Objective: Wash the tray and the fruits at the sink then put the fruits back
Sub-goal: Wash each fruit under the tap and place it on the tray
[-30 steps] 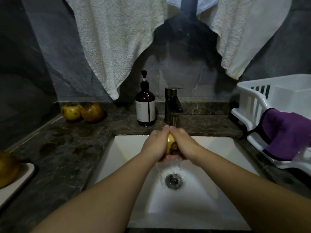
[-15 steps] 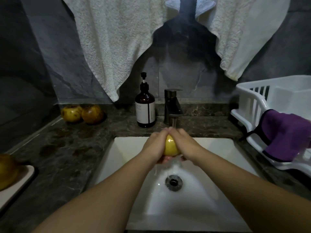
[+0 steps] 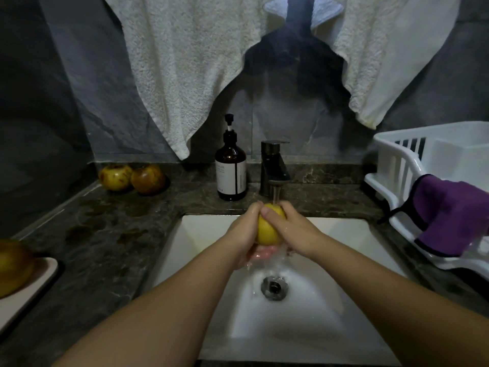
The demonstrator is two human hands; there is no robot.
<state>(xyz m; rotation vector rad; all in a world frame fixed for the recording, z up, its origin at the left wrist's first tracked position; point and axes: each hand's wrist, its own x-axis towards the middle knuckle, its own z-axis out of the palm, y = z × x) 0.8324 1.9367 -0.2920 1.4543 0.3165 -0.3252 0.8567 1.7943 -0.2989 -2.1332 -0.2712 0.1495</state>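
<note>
You held a yellow fruit (image 3: 268,229) over the white sink (image 3: 201,234), right under the water from the tap (image 3: 274,166). Your left hand (image 3: 244,234) and your right hand (image 3: 296,230) were both wrapped around it. Two more fruits (image 3: 132,177) sat on the counter (image 3: 105,234), and one fruit (image 3: 13,266) sat on the tray (image 3: 39,274).

a home washroom or kitchen corner is suggested: a white rectangular basin (image 3: 211,234) is set in a dark marbled stone counter (image 3: 105,234), with a brown pump soap bottle (image 3: 231,170), hung white terry towels (image 3: 185,75) and a white plastic dish rack (image 3: 397,165).
</note>
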